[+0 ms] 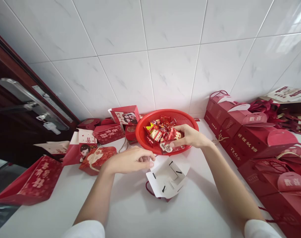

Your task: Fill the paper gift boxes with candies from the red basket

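Note:
My right hand (188, 136) is over the near right part of a red plastic basket (193, 124), its thumb and fingers closed on a red candy packet (174, 134). Beside the thumb shows a dark red and cream wrapper (166, 147); whether it is gripped too I cannot tell. Red and yellow wrapped sweets (155, 134) are heaped in the basket. In front of it stands an unlidded gift box (169, 178), white inside, with a dark red cord handle at its left. My left hand (133, 160) hovers at the box's left edge, fingers loosely curled, thumb apart, holding nothing.
Several red gift boxes (259, 140) line the right side of the white table (130, 211). More boxes, some with flaps up, stand at the left, including an open red one (34, 180). Behind is a tiled wall (125, 79); a dark door with a handle (34, 105) is at left.

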Tool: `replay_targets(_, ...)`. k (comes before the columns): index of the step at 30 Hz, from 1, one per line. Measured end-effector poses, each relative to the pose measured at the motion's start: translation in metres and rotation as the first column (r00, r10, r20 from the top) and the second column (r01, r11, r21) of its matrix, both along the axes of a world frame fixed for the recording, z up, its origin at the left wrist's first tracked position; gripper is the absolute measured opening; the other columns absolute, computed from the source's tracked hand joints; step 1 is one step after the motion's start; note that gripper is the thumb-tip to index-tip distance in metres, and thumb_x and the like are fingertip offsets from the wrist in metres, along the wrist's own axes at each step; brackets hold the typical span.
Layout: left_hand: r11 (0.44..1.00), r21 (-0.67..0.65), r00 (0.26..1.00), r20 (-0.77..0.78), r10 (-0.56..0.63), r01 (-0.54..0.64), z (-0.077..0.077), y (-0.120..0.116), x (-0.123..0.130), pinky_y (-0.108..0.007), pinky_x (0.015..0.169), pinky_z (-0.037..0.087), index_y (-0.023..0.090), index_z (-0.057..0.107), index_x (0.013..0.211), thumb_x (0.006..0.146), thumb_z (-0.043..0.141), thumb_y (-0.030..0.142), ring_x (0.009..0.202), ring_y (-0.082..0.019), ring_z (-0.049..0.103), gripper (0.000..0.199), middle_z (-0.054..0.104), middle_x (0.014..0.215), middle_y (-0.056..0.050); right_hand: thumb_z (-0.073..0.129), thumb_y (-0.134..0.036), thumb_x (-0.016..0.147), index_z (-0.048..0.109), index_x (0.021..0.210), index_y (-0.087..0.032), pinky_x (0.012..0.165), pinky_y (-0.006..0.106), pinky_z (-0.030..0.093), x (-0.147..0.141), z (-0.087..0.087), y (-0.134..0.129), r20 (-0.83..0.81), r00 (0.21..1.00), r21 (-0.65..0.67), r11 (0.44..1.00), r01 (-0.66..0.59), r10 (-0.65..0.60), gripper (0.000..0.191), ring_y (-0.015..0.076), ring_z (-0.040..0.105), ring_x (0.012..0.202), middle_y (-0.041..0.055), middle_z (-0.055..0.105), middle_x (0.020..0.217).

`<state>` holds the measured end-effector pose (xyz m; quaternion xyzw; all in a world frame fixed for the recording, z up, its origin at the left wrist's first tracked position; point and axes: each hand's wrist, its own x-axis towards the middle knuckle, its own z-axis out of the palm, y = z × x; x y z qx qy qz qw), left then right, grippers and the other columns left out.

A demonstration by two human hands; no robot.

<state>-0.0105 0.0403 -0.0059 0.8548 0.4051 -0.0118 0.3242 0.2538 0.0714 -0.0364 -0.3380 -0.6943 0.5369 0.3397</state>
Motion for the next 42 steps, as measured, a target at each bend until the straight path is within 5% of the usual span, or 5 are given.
replay_targets(6,0.997,-0.063,0.997,-0.075,-0.037,0.033,-0.015,-0.008,-0.004,-0.026,0.075,0.048,0.020,0.068,0.123,0.086,0.061,0.045,0.087,-0.021,0.069,0.045,0.076,0.102,-0.005,0.085,-0.048,0.061,0.045,0.063,-0.020,0.045,0.022,0.025,-0.020,0.004,-0.026,0.368,0.929,0.103,0.991,-0.085,0.041,0.049,0.0083,0.037,0.051,-0.0086,0.040,0.054)
replay_targets(16,0.994,-0.088,0.996,-0.055,-0.077,0.072,-0.023,-0.003,-0.008,-0.028,0.082,0.049,0.022,0.066,0.127,0.074,0.073,0.035,0.099,-0.024,0.067,0.055,0.072,0.109,-0.005,0.079,-0.033,0.073,0.052,0.071,-0.018,0.051,0.022,0.028,-0.027,0.007,-0.044,0.512,0.849,0.153,0.958,-0.241,0.132,0.031,0.0093,0.041,0.059,-0.0056,0.050,0.064)
replay_targets(22,0.992,-0.100,0.995,-0.046,-0.087,0.082,-0.025,-0.002,-0.011,-0.028,0.085,0.049,0.023,0.062,0.132,0.074,0.073,0.036,0.102,-0.024,0.066,0.060,0.071,0.114,-0.005,0.080,-0.043,0.073,0.052,0.074,-0.018,0.050,0.023,0.024,-0.030,0.005,-0.047,0.424,0.906,0.194,0.978,-0.079,-0.010,0.037,0.0094,0.038,0.060,-0.0056,0.049,0.066)
replay_targets(34,0.990,-0.069,0.987,-0.097,-0.130,0.123,-0.016,-0.014,-0.004,-0.028,0.088,0.044,0.024,0.064,0.126,0.075,0.072,0.033,0.102,-0.023,0.062,0.053,0.069,0.107,-0.002,0.057,-0.029,0.093,0.065,0.086,-0.018,0.056,0.023,0.038,-0.022,0.018,-0.061,0.460,0.861,0.169,0.930,-0.327,0.219,0.015,0.0126,0.054,0.064,0.0007,0.065,0.076)
replay_targets(42,0.982,-0.126,0.986,-0.075,-0.148,0.138,-0.009,-0.019,0.004,-0.025,0.079,0.043,0.022,0.071,0.108,0.072,0.073,0.030,0.094,-0.021,0.063,0.037,0.069,0.100,-0.001,0.064,-0.022,0.089,0.067,0.099,-0.020,0.065,0.027,0.041,-0.021,0.020,-0.071,0.693,0.718,0.271,0.945,-0.184,-0.059,0.011,0.0209,0.065,0.084,0.0062,0.072,0.096)
